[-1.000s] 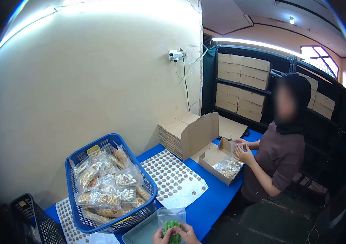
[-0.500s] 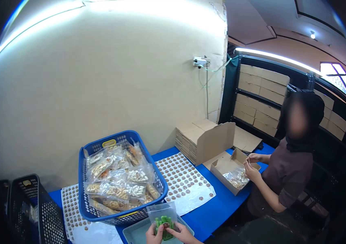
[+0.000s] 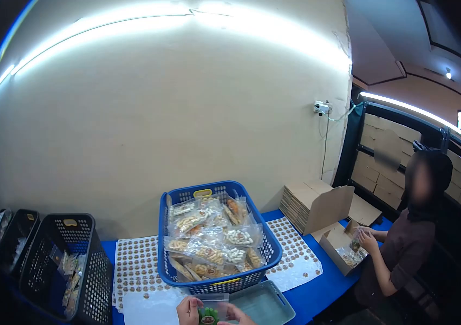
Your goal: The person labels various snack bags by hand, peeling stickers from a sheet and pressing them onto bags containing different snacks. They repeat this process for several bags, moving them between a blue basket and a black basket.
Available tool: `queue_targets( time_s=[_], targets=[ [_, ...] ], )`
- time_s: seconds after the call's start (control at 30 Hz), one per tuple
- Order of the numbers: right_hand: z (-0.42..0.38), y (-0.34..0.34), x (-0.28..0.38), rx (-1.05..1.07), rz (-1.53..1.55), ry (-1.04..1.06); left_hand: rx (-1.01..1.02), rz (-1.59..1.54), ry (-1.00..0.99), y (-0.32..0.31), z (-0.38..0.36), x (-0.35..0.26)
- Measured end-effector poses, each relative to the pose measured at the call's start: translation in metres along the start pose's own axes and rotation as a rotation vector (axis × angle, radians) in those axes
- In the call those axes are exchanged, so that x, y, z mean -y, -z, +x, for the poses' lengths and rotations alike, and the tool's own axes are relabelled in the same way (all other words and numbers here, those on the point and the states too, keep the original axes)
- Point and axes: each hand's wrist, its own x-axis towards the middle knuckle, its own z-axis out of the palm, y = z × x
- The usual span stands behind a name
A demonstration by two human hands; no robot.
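Note:
At the bottom edge, my left hand grips one side of a clear plastic bag with green snack pieces inside. Fingers of my right hand close on its other side. A round brown sticker sits on the bag's front. Just behind stands a blue basket heaped with clear bags of pale and orange-brown snacks. A shallow grey-green tray lies right of my hands. Under and beside the basket are white sticker sheets with rows of round brown stickers.
At the left stand black baskets, one holding small bags. On the right, a co-worker holds a small bag over an open cardboard box with bags inside. Flat cardboard is stacked against the wall. The table is blue.
The view has swung left, bringing more of the black baskets in. My hands and the bag have moved left, off the tray and lower in view. The co-worker's hands now show a small bag.

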Motion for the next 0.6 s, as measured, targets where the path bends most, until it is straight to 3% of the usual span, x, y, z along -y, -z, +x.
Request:
queue_targets(
  time_s=[0.1, 0.13, 0.23, 0.27, 0.4, 0.53, 0.57, 0.6],
  targets=[
    [0.018, -0.006, 0.022, -0.068, -0.336, 0.059, 0.247, 0.219, -0.196, 0.028, 0.009, -0.010],
    [0.023, -0.014, 0.032, -0.102, -0.453, 0.228, 0.316, 0.258, -0.194, 0.033, 0.008, -0.013],
    [0.030, -0.032, 0.037, 0.111, -0.723, 0.201, 0.400, 0.186, -0.197, 0.039, 0.002, -0.024],
    [0.032, -0.043, 0.015, 0.065, -0.679, 0.281, 0.398, 0.151, -0.105, 0.042, -0.002, -0.025],
    [0.031, -0.089, 0.014, 0.095, -0.582, 0.209, 0.401, 0.429, -0.188, 0.075, -0.009, 0.030],
    [0.026, -0.151, -0.010, 0.030, -0.557, 0.072, -0.068, 0.571, -0.317, 0.125, -0.002, 0.054],
    [0.019, -0.158, -0.019, 0.104, -0.544, 0.093, -0.218, 0.618, -0.353, 0.147, 0.005, 0.062],
    [0.013, -0.168, -0.021, 0.178, -0.526, 0.115, -0.390, 0.407, -0.082, 0.172, 0.013, 0.059]
  ],
)
